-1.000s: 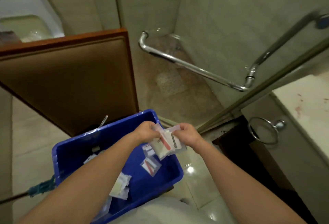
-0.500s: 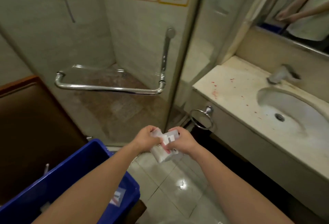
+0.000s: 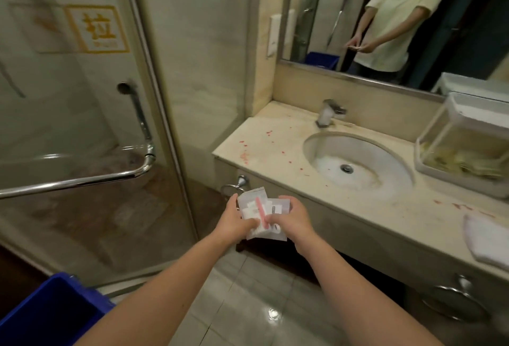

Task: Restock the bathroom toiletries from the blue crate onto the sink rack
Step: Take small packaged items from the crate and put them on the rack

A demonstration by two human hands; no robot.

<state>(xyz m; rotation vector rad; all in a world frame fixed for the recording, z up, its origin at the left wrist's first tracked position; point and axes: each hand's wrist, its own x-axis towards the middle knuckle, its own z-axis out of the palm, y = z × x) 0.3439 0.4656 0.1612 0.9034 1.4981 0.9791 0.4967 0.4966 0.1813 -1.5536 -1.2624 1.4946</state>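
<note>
**Packets in hand, rack is next**

I'd call this the carrying step. My left hand [image 3: 234, 221] and right hand [image 3: 293, 219] are both curled round a small stack of clear toiletry packets [image 3: 259, 212]. I'm holding it just in front of the counter's near-left edge. The blue crate [image 3: 55, 304] is down at near left. The sink rack [image 3: 457, 184] sits far right on the counter, past the basin [image 3: 358, 161], well apart from the packets. Next I reckon I swing right and reach across without letting the slippery stack fan out.
</note>
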